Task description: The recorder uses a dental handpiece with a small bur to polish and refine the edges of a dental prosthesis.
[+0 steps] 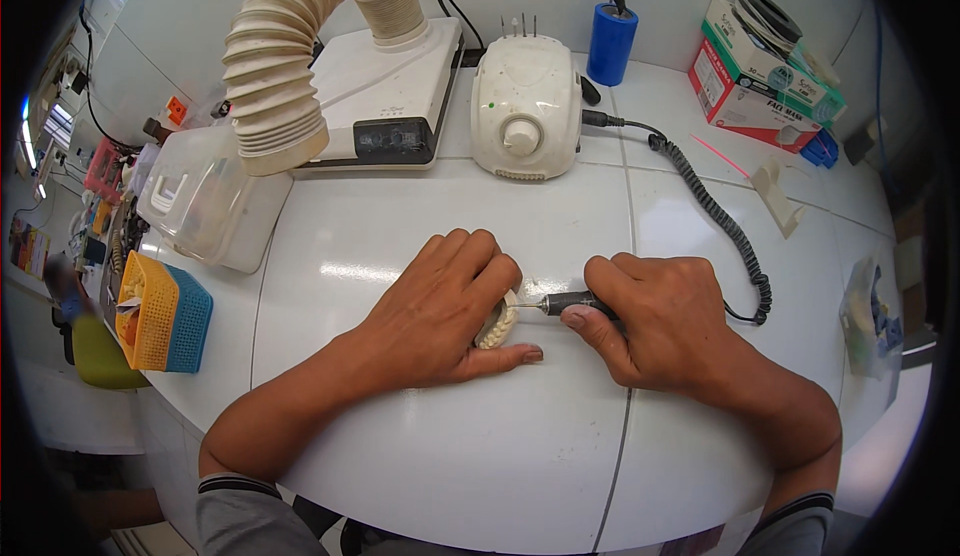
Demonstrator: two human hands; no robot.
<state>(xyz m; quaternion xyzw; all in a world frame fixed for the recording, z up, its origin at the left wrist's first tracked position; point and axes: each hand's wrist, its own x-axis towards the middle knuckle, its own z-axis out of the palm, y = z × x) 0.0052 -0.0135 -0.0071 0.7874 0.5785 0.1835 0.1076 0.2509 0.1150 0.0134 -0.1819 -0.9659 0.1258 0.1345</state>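
Observation:
My left hand (455,301) is closed around a cream dental model (498,328) with a curved row of teeth, its thumb stretched along the near side. Part of the model is hidden under the fingers. From the other side, my right hand (655,321) grips a black rotary handpiece (575,303), thumb below and fingers wrapped over it. The handpiece's thin metal bur points left and its tip meets, or nearly meets, the model's right edge. Both hands are low over the white tabletop (440,446). A black coiled cord (725,216) runs from behind my right hand to the white control box (525,106).
A white dust extractor (390,96) with a ribbed hose (270,66) stands at the back left. Nearby are a clear plastic bin (205,196) and yellow and blue baskets (165,306). A blue cylinder (611,44) and stacked boxes (750,86) stand at the back right.

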